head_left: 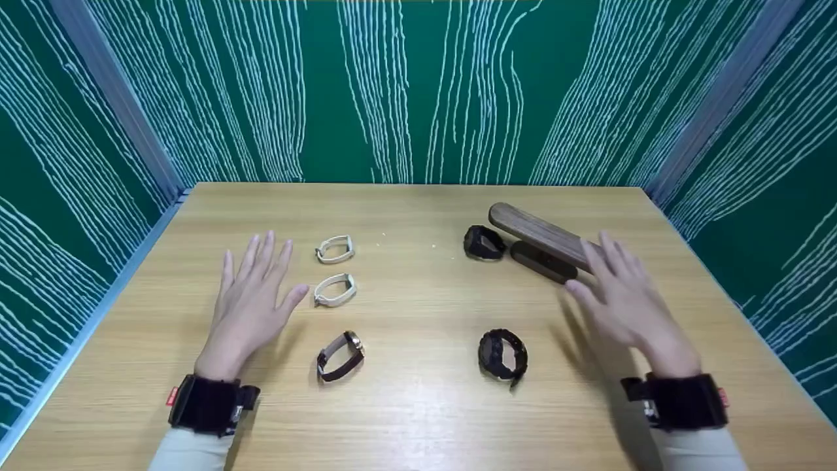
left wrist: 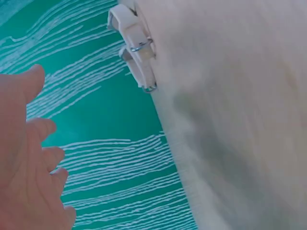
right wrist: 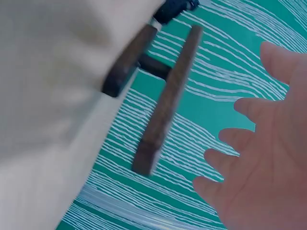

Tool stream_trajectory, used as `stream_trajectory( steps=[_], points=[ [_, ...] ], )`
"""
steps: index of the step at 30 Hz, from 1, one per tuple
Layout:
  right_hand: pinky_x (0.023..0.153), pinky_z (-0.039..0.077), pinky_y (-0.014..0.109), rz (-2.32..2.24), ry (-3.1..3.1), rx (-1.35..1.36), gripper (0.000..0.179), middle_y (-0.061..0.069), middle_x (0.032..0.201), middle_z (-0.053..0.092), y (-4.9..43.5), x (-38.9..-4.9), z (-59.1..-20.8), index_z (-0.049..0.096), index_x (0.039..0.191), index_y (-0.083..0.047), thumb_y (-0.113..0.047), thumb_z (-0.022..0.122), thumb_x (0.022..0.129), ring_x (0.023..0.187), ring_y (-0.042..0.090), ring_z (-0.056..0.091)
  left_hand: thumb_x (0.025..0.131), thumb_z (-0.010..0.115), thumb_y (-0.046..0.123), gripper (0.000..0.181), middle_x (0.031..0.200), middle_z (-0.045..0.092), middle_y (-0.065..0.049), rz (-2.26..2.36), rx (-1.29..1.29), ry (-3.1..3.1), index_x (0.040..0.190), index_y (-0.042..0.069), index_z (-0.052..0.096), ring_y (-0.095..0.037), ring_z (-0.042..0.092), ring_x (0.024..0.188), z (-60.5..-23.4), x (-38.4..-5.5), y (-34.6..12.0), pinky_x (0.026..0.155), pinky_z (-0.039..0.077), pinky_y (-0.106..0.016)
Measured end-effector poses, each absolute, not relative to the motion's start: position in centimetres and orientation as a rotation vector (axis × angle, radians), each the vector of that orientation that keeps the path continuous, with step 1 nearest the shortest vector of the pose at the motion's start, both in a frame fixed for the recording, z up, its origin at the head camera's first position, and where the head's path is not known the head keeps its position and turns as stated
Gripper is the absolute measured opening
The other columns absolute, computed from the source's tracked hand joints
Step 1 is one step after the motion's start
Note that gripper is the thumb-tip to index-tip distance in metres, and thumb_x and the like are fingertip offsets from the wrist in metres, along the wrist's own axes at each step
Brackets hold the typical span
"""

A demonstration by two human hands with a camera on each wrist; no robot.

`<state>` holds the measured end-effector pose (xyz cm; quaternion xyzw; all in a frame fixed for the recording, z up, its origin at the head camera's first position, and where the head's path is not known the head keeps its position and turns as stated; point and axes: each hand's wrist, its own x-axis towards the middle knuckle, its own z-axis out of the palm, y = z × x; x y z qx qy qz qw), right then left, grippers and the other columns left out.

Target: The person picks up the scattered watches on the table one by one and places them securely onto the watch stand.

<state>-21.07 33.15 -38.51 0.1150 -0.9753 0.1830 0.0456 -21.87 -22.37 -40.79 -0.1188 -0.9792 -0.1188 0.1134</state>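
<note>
My left hand (head_left: 252, 301) hovers palm down with fingers spread, left of two pale watches. The farther pale watch (head_left: 335, 250) and the nearer pale watch (head_left: 335, 290) stand on their sides, their straps looped. Closer to me lies a watch with a dark brown strap (head_left: 341, 356). My right hand (head_left: 624, 297) is held above the table, fingers straight and empty. Beside its fingertips is a dark wooden stand (head_left: 546, 237) with a long bar over a shorter base. One black watch (head_left: 484, 243) sits left of that stand; another black watch (head_left: 503, 355) lies nearer me.
All of this is on a light wood table (head_left: 418, 418). Green curtains (head_left: 431, 91) with white wavy lines close off the back and both sides, between grey corner posts (head_left: 118, 91). A few tiny white specks dot the tabletop.
</note>
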Motion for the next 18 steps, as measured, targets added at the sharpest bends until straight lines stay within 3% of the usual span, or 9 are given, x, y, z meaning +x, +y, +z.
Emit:
stream_trajectory(
  steps=[4,7,12,18],
  points=[
    [0.122,-0.004,0.075,0.594,-2.988,0.312,0.080,0.009,0.176,-0.015,34.2,-21.3,-36.9,0.007,0.171,-0.020,-0.057,0.043,0.111,0.160,0.050,-0.007,0.111,0.046,0.053,0.078,0.177,-0.001,-0.015,-0.362,-0.387,-2.869,0.170,0.012,0.017,-0.038,-0.003,0.164,-39.7,-22.5,-21.6,0.125,-0.022,-0.053],
    [0.119,0.002,0.080,0.604,-2.979,0.312,0.080,0.014,0.178,-0.009,34.7,-21.7,-36.1,0.008,0.172,-0.022,-0.057,0.045,0.110,0.160,0.052,-0.005,0.110,0.045,0.053,0.078,0.177,-0.001,-0.014,-0.367,-0.425,-2.864,0.170,0.011,0.018,-0.037,-0.002,0.164,-39.1,-23.1,-20.7,0.126,-0.022,-0.051],
    [0.116,0.008,0.083,0.597,-2.984,0.315,0.079,0.022,0.177,0.000,35.6,-22.6,-35.8,0.010,0.172,-0.022,-0.054,0.047,0.111,0.158,0.056,0.001,0.110,0.044,0.057,0.080,0.177,-0.001,-0.011,-0.416,-0.500,-2.867,0.170,0.013,0.016,-0.035,-0.002,0.164,-38.6,-23.8,-19.0,0.127,-0.018,-0.051],
    [0.114,0.012,0.085,0.572,-3.002,0.303,0.082,0.030,0.174,0.008,36.6,-23.7,-36.2,0.013,0.172,-0.017,-0.053,0.052,0.109,0.155,0.062,0.008,0.108,0.048,0.057,0.082,0.178,0.001,-0.007,-0.502,-0.559,-2.884,0.171,0.020,0.012,-0.030,-0.001,0.165,-38.2,-24.3,-16.9,0.131,-0.006,-0.054]
  ],
)
